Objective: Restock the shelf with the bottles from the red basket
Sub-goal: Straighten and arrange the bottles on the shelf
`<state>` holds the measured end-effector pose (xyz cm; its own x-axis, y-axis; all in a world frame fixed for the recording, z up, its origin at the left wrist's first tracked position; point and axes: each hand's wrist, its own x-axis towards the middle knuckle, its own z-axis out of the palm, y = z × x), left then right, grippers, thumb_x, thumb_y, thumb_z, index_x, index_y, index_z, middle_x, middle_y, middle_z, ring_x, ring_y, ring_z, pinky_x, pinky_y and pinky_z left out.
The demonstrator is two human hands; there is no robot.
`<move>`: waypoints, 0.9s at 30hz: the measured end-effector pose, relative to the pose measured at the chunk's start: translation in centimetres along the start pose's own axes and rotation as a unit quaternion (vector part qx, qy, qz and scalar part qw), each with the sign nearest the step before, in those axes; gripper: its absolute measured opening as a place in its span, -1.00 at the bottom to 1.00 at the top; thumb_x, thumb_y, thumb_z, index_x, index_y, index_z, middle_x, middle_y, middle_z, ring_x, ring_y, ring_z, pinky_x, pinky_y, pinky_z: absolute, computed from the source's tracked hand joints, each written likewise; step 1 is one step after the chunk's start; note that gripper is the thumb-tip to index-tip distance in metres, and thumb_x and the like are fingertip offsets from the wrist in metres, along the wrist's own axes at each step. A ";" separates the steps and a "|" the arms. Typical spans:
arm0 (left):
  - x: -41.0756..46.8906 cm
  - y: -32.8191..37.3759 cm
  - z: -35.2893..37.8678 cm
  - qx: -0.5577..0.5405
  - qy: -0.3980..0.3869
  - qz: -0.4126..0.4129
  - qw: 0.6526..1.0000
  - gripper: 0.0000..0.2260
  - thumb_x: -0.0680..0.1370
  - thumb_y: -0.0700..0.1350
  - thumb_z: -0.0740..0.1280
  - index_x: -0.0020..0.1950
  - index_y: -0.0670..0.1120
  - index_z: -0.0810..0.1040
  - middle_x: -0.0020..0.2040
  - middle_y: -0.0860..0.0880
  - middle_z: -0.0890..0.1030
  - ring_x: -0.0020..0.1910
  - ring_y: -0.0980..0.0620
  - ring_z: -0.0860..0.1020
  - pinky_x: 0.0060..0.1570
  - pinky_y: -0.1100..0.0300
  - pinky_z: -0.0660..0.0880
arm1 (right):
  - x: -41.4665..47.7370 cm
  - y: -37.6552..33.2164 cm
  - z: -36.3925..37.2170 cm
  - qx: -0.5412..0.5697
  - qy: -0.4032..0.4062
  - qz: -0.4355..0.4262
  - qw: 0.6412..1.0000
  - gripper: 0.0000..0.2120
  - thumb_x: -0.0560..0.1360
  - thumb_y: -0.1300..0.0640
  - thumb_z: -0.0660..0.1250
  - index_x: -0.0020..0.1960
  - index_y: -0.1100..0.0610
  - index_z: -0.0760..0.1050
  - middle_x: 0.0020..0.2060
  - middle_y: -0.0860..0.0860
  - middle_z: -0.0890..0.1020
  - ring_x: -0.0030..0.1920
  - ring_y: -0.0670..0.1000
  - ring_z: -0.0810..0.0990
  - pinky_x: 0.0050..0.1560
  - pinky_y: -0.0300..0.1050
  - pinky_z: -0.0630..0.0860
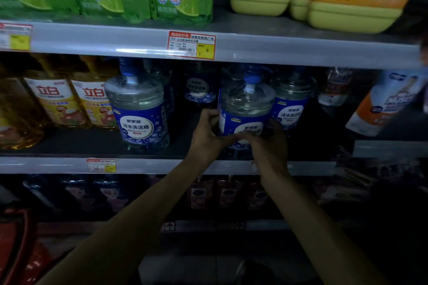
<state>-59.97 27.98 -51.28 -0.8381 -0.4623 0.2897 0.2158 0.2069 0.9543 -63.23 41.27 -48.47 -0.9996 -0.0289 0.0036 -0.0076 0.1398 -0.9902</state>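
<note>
We work the middle shelf (pixel 150 165), the red basket (pixel 20 250) low at our left. The bottle (pixel 246 104) is at the shelf's front edge, just beside a neighbouring bottle (pixel 293 99) on its right. Pushed carelessly, we judge, it could knock that neighbour or tip off the edge. Our left hand (pixel 208 133) and right hand (pixel 266 143) reach forward, fingers curled round its lower half, thumbs close together on the label.
</note>
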 end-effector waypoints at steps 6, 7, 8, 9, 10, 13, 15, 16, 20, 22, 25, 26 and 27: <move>0.4 -0.1 1.7 -0.013 -0.040 0.001 0.999 -0.44 0.40 -0.15 0.62 0.28 -0.19 0.42 0.27 -0.08 0.65 0.25 0.00 0.63 0.15 -0.10 0.64 | -0.5 0.3 -1.3 0.021 0.047 -0.036 0.998 -0.29 0.40 0.05 0.59 0.48 -0.01 0.39 0.30 -0.07 0.60 0.24 -0.05 0.59 0.26 -0.02 0.57; 0.3 -0.1 1.9 -0.010 -0.037 0.003 0.999 -0.45 0.41 -0.18 0.62 0.29 -0.18 0.44 0.27 -0.07 0.64 0.25 0.02 0.63 0.15 -0.08 0.64 | -0.5 0.2 -1.5 0.017 0.048 -0.038 0.998 -0.28 0.40 0.05 0.59 0.48 -0.01 0.39 0.30 -0.06 0.60 0.24 -0.05 0.60 0.27 -0.01 0.57; 0.3 0.1 2.0 -0.005 -0.031 0.007 0.999 -0.45 0.40 -0.17 0.62 0.30 -0.17 0.46 0.25 -0.05 0.65 0.24 0.05 0.63 0.14 -0.03 0.65 | -0.4 0.3 -1.6 0.016 0.049 -0.039 0.998 -0.28 0.39 0.05 0.59 0.48 -0.01 0.39 0.30 -0.06 0.60 0.25 -0.05 0.60 0.26 -0.01 0.57; 0.3 0.2 2.1 0.000 -0.025 0.010 1.000 -0.44 0.39 -0.14 0.63 0.30 -0.15 0.49 0.23 -0.03 0.66 0.21 0.08 0.64 0.12 0.03 0.65 | -0.4 0.3 -1.7 0.014 0.048 -0.039 0.998 -0.28 0.40 0.06 0.59 0.49 -0.01 0.38 0.31 -0.06 0.60 0.25 -0.05 0.59 0.26 -0.03 0.57; 0.2 0.3 2.1 0.003 -0.022 0.013 1.000 -0.45 0.38 -0.13 0.64 0.29 -0.12 0.51 0.20 -0.01 0.67 0.17 0.10 0.65 0.10 0.09 0.66 | -0.4 0.3 -1.9 0.007 0.048 -0.036 0.998 -0.28 0.41 0.07 0.58 0.50 -0.01 0.37 0.32 -0.05 0.59 0.27 -0.04 0.59 0.27 -0.04 0.56; 0.0 0.2 1.5 0.022 -0.034 0.020 0.999 -0.47 0.43 -0.20 0.60 0.33 0.00 0.51 0.18 -0.01 0.66 0.13 0.14 0.66 0.07 0.22 0.64 | -0.7 0.3 -2.1 -0.020 0.039 -0.032 0.999 -0.29 0.44 0.10 0.55 0.52 -0.02 0.34 0.34 -0.01 0.58 0.31 0.00 0.58 0.33 0.05 0.53; -0.2 0.1 0.8 0.037 -0.043 0.010 0.998 -0.49 0.47 -0.24 0.56 0.39 -0.06 0.52 0.18 -0.05 0.66 0.15 0.12 0.65 0.06 0.29 0.62 | -1.2 0.3 -2.2 -0.026 0.035 -0.038 0.998 -0.34 0.45 0.15 0.54 0.48 0.02 0.38 0.29 0.00 0.62 0.25 0.00 0.61 0.28 0.06 0.56; -0.3 0.1 0.4 0.041 -0.044 0.004 0.998 -0.54 0.50 -0.26 0.53 0.38 -0.11 0.54 0.17 -0.06 0.66 0.13 0.12 0.65 0.05 0.30 0.61 | -1.6 0.3 -2.3 -0.028 0.032 -0.043 0.998 -0.38 0.46 0.19 0.53 0.45 0.06 0.39 0.25 0.01 0.64 0.21 -0.01 0.63 0.23 -0.01 0.58; -0.8 0.1 -1.8 0.066 0.000 -0.036 0.997 -0.72 0.57 -0.27 0.43 0.27 -0.11 0.60 0.07 -0.16 0.67 0.05 0.03 0.65 0.01 0.33 0.57 | -3.7 -0.1 -1.5 -0.063 0.020 -0.074 0.995 -0.61 0.50 0.18 0.48 0.27 0.06 0.45 0.04 -0.03 0.65 -0.10 -0.20 0.60 -0.09 -0.33 0.51; -0.9 -0.2 -3.0 0.067 0.031 -0.055 0.996 -0.76 0.60 -0.28 0.39 0.25 -0.11 0.61 0.02 -0.16 0.69 0.07 -0.02 0.65 0.10 0.20 0.59 | -4.6 0.0 -0.1 -0.086 0.026 -0.100 0.991 -0.69 0.50 0.19 0.44 0.20 0.07 0.47 -0.01 -0.03 0.65 -0.10 -0.13 0.60 -0.08 -0.24 0.50; -0.9 -0.6 -4.4 0.049 0.081 -0.082 0.992 -0.79 0.63 -0.27 0.35 0.25 -0.17 0.61 0.03 -0.11 0.68 0.04 0.05 0.63 0.12 0.17 0.58 | -5.5 0.3 3.0 -0.113 0.010 -0.138 0.984 -0.77 0.50 0.26 0.38 0.13 0.08 0.53 -0.02 -0.03 0.64 0.00 -0.04 0.61 -0.03 -0.16 0.49; -0.9 -0.7 -4.7 0.037 0.097 -0.087 0.991 -0.80 0.64 -0.26 0.34 0.25 -0.18 0.61 0.03 -0.06 0.66 0.02 0.10 0.61 0.08 0.25 0.57 | -5.7 0.3 4.2 -0.117 -0.005 -0.143 0.983 -0.77 0.51 0.27 0.36 0.14 0.08 0.55 -0.01 -0.03 0.64 0.01 -0.04 0.61 -0.02 -0.16 0.50; -0.7 -0.7 -4.9 0.025 0.111 -0.089 0.990 -0.81 0.65 -0.25 0.32 0.25 -0.18 0.60 0.02 -0.01 0.65 0.02 0.13 0.60 0.04 0.32 0.55 | -5.8 0.4 5.3 -0.118 -0.023 -0.144 0.982 -0.76 0.53 0.28 0.34 0.16 0.07 0.55 0.01 -0.04 0.64 0.02 -0.05 0.61 -0.01 -0.17 0.51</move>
<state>-57.05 23.92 -51.82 -0.7291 -0.6717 0.1313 0.0440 0.1454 0.9884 -57.33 36.23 -49.60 -0.9526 -0.1451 0.2674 -0.3020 0.3447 -0.8888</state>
